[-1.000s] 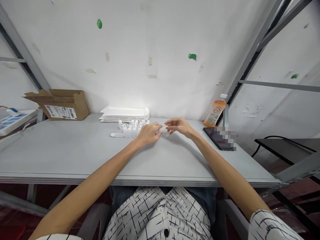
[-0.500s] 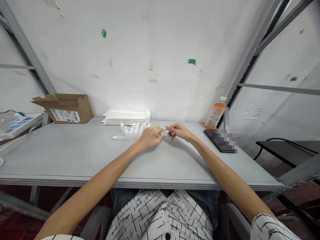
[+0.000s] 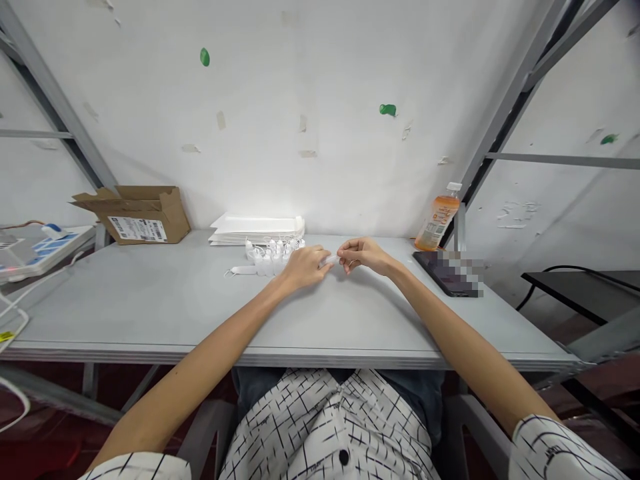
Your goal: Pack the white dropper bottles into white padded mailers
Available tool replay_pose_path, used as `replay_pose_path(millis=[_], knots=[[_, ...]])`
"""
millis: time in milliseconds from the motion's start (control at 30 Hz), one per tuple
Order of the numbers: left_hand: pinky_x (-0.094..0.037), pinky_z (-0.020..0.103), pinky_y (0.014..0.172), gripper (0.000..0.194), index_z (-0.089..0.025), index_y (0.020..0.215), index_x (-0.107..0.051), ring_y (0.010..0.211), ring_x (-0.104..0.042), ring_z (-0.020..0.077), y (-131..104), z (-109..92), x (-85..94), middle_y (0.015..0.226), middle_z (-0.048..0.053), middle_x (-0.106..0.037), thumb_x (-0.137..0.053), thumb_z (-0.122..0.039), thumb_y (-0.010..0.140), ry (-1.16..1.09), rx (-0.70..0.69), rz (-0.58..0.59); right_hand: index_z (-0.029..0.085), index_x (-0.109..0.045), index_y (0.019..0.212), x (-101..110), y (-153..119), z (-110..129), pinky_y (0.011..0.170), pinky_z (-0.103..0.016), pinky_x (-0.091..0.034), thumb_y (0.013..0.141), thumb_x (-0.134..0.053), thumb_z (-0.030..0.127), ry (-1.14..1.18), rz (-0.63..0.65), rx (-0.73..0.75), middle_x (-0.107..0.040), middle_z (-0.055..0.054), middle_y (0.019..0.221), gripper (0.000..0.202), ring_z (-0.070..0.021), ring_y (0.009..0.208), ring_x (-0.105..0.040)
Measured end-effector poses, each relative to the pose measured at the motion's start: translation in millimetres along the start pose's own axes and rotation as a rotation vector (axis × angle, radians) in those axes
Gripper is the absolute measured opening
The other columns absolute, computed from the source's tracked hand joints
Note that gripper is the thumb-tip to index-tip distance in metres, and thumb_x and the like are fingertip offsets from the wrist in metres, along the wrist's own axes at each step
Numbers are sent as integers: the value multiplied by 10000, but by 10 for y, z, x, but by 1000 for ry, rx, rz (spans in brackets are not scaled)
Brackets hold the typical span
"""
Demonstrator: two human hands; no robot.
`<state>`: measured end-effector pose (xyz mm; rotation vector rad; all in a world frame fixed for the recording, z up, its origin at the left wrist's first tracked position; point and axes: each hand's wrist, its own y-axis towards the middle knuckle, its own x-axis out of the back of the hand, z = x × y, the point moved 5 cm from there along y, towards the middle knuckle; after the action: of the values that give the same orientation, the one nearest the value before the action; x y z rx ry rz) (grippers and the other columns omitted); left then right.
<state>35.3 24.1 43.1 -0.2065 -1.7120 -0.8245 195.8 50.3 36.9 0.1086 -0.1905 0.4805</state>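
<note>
A small translucent white plastic bottle [image 3: 329,260] lies crosswise between my hands above the desk. My left hand [image 3: 306,265] is closed around its left part, and the fingers cover much of it. At its right end, the thumb and fingers of my right hand [image 3: 364,256] are pinched together; the cap there is too small to make out clearly. Just left of my left hand stands a cluster of several small white bottles [image 3: 267,264] with thin loops at their caps. One similar bottle [image 3: 243,270] lies on its side at the cluster's left.
Behind the bottles is a stack of white sheets [image 3: 257,230]. An open cardboard box [image 3: 143,217] stands at the back left of the grey desk [image 3: 150,300]. An orange drink bottle [image 3: 439,220] and a dark phone [image 3: 443,272] are on the right. White cables [image 3: 35,287] run at far left.
My right hand's fingers have shifted slightly toward the small bottle's right end and turned a little. My left hand keeps its hold. The whole view has moved slightly.
</note>
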Motion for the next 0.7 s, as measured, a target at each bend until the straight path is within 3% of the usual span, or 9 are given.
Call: replay_pose_path(millis=[167, 267, 500, 700], knots=[[-412, 294, 629, 242, -185, 1019, -716, 806, -644, 211, -7, -12, -4, 943, 68, -716, -530, -305, 923, -26, -44, -28, 149, -567, 597, -57, 0, -27, 483, -253, -524, 709, -767, 637, -88, -20, -49, -579, -4, 560, 538, -109, 469, -584], [-412, 289, 629, 242, -199, 1043, -722, 814, -649, 212, -3, -13, -23, 967, 62, -723, -543, -304, 919, -44, -56, -31, 160, -545, 600, -71, 13, -40, 454, -238, -503, 713, -747, 664, -91, -18, -45, -571, 2, 551, 555, -106, 458, -582], [-402, 284, 613, 237, -193, 1042, -720, 786, -653, 200, 4, 1, 24, 952, 59, -724, -559, -315, 918, -69, -14, -41, 146, -659, 810, 33, -14, 54, 566, -276, -562, 642, -873, 491, -22, -21, 49, -676, -29, 656, 439, -156, 584, -673], [-365, 284, 580, 240, -199, 1044, -710, 780, -648, 199, -1, -11, 80, 937, 46, -723, -553, -338, 929, -68, -10, -70, 125, -719, 854, 75, -52, 158, 609, -293, -569, 655, -871, 407, -86, 22, 103, -705, -54, 708, 377, -173, 667, -686]])
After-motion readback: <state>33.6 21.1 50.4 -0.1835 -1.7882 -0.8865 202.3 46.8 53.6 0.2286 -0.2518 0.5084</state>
